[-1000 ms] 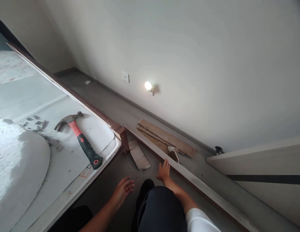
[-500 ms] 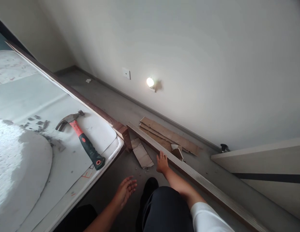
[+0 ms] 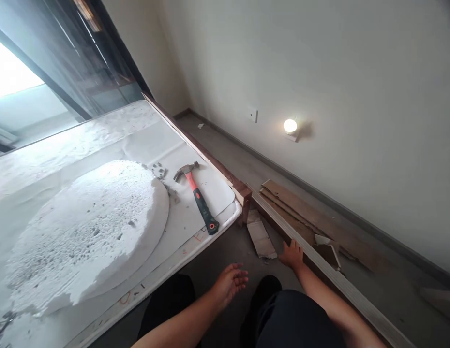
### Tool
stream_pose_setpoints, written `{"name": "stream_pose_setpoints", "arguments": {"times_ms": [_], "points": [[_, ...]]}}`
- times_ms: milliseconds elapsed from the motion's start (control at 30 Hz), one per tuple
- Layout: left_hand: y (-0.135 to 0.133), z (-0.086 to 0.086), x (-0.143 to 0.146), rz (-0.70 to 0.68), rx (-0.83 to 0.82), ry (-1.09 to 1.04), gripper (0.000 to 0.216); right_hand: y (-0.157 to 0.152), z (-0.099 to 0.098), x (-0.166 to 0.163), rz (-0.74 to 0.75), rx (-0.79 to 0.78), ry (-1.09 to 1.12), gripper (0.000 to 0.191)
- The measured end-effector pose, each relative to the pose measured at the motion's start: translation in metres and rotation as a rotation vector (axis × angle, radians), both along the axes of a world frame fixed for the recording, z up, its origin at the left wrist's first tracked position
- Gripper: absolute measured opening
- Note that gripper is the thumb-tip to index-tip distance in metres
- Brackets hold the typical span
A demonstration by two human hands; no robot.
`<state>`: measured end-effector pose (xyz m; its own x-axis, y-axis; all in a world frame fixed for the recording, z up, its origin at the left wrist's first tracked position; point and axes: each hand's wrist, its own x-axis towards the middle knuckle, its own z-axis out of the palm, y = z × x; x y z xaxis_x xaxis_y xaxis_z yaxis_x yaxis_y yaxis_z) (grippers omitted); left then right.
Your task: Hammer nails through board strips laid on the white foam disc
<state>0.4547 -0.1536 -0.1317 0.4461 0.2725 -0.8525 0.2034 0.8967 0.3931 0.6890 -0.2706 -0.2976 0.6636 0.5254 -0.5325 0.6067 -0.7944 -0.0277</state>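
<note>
My right hand (image 3: 292, 254) rests against a long wooden board (image 3: 341, 285), its fingers stretched up over the near face to the top edge. The board stands on its narrow edge on the floor. One end of it meets the brown corner of a bed-like frame (image 3: 243, 191). My left hand (image 3: 230, 285) hangs in the air with loosely bent fingers and nothing in it. On the white padded surface (image 3: 181, 140) at left lies a claw hammer (image 3: 198, 198) with a red and black handle. A flat cardboard piece (image 3: 260, 234) lies beneath the frame's corner.
Brown cardboard strips (image 3: 297, 208) lie behind the board, near the wall. A pitted white round slab (image 3: 97, 227) and grey crumbs (image 3: 161, 171) are on the padded surface. A lit lamp (image 3: 290, 126) and a wall plate (image 3: 253, 115) are on the wall.
The view has swung left, bringing more of the white round slab and a window into sight. My right hand stays on the board; my left hand still hangs free. The hammer lies where it was.
</note>
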Motion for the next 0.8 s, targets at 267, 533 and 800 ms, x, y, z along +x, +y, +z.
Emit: {"name": "stream_pose_setpoints", "arguments": {"times_ms": [267,533,800], "points": [[0.014,0.017,0.017,-0.031,0.052,-0.03,0.026,0.008,-0.001,0.017,-0.013,0.073,-0.036,0.038],[0.023,-0.011,0.013,-0.053,0.061,0.033,0.027,0.018,-0.003,0.064,-0.153,0.132,-0.164,0.04],[0.038,-0.027,0.009,-0.044,0.066,0.096,0.03,0.02,-0.023,0.092,-0.325,0.04,-0.163,0.034]]}}
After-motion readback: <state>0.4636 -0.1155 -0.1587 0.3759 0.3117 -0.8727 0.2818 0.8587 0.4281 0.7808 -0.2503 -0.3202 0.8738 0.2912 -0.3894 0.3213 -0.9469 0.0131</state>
